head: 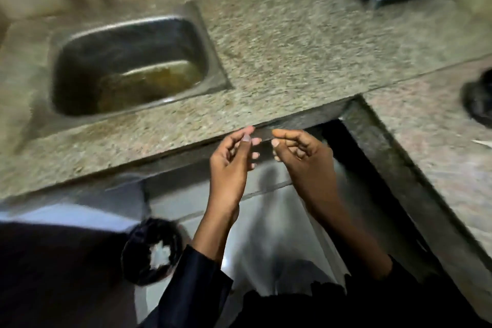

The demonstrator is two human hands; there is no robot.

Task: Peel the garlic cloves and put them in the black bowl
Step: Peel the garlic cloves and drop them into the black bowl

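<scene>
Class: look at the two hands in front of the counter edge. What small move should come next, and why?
Probably turn right towards the dark round object on the counter; it may be the black bowl, though blur hides that. Both the left hand and the right hand have curled fingers, and no garlic clove shows clearly in either.

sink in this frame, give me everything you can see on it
The sink is a single rectangular steel basin with rounded corners and a flat rim, set into the speckled granite counter at upper left. The metal looks dull and stained. Murky brownish water or residue lies in the bottom, toward the near right side. No tap or drain is visible. Nothing sits on the rim; both hands are in front of the counter edge, apart from it. The frame is motion-blurred, so finer detail is unclear.
</scene>
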